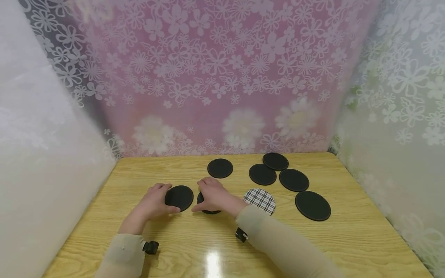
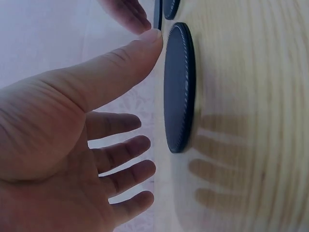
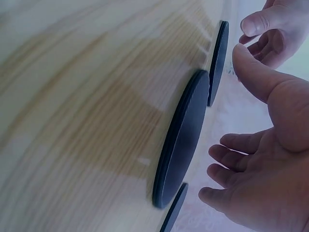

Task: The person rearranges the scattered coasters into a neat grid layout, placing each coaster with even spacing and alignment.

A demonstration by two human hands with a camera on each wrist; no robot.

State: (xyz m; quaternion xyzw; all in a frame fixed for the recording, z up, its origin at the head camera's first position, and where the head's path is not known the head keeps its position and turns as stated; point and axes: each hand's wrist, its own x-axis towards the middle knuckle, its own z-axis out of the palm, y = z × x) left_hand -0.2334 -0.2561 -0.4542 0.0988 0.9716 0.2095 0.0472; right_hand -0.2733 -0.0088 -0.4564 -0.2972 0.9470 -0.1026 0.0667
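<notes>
Two round black coasters with stitched rims lie side by side on the wooden table. My left hand is at the left side of one coaster, thumb near its front edge and fingers behind. In the left wrist view, the thumb and loosely spread fingers stand just off that coaster. My right hand is over the other coaster, hiding much of it in the head view. The right wrist view has a gap between the loosely bent fingers and this coaster. Neither hand grips anything.
A white coaster with black checks lies right of my right hand, partly behind the sleeve. More black coasters lie at the right, two overlapping near the back edge. One black coaster lies at the back middle. Flowered curtains surround the table.
</notes>
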